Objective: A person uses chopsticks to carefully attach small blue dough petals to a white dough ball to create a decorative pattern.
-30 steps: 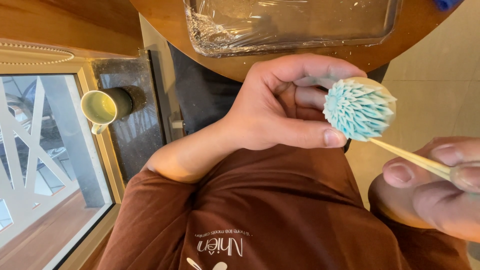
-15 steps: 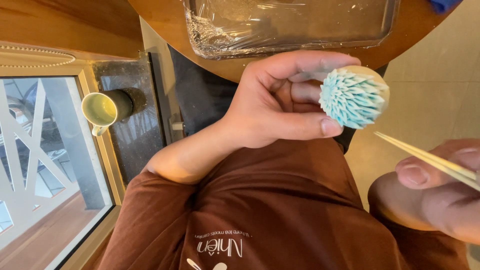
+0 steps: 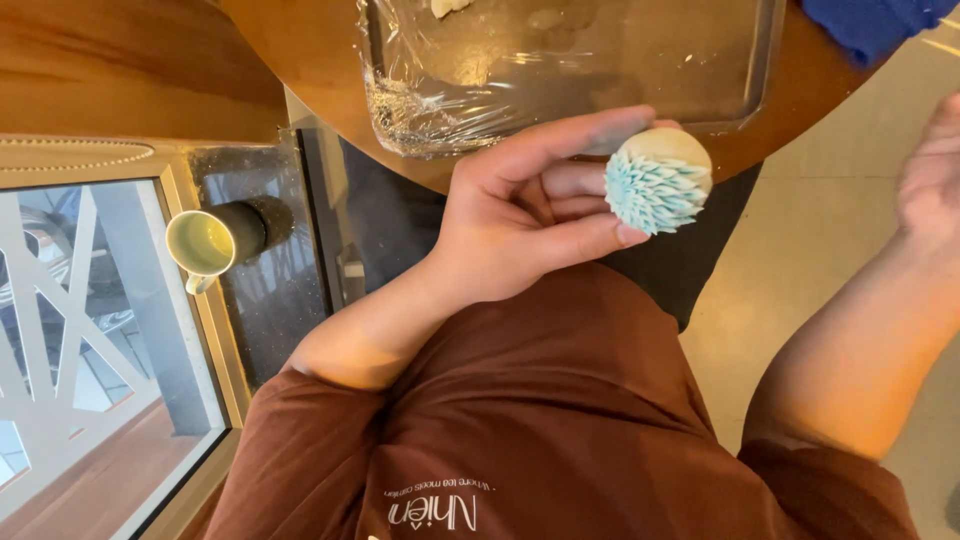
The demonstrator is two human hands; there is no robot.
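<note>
Just off the table edge [image 3: 330,95], left hand [image 3: 520,215] pinches the petalled ball [image 3: 658,180]; right hand's [image 3: 935,170] grip unclear.

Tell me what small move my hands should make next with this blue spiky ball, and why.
Probably bring the right hand back toward the ball. The left hand holds the ball between thumb and fingers, above the lap, with its pale, uncut part turned toward the wrapped tray. The right hand sits at the frame's edge, well apart from the ball, and no tool is visible in it.
</note>
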